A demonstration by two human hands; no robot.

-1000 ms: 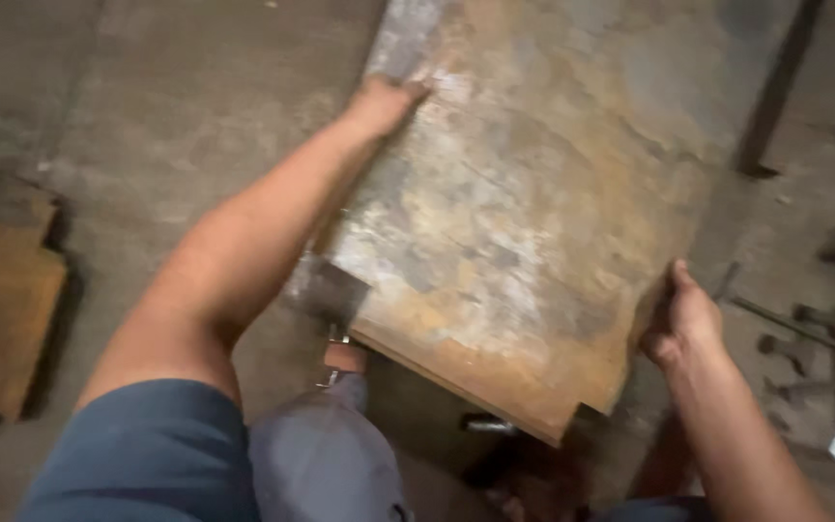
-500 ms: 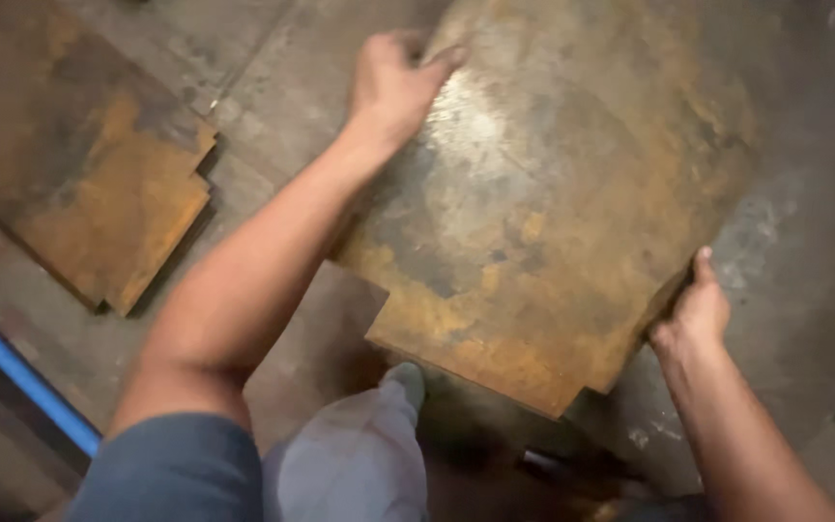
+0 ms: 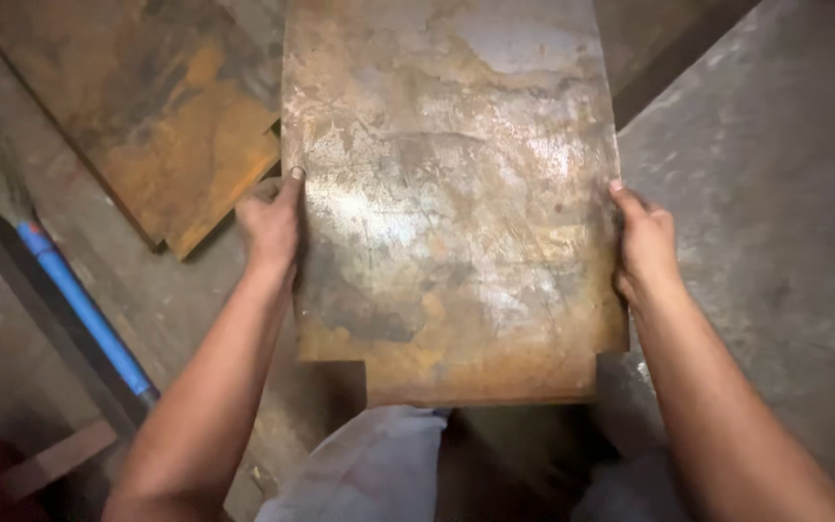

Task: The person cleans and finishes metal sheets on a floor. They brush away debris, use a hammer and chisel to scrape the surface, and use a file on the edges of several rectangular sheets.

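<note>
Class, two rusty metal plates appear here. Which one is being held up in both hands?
The large grey-brown rusty plate in the middle, gripped at its sides by the left hand and right hand. The orange rusty plate lies on the floor.

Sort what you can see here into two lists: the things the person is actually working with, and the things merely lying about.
In hand:
- rusty metal plate, notched at both near corners
- left hand, gripping its left edge
- right hand, gripping its right edge

Lying about:
- second rusty plate on the floor to the left
- blue-handled tool beside it
- concrete floor
</note>
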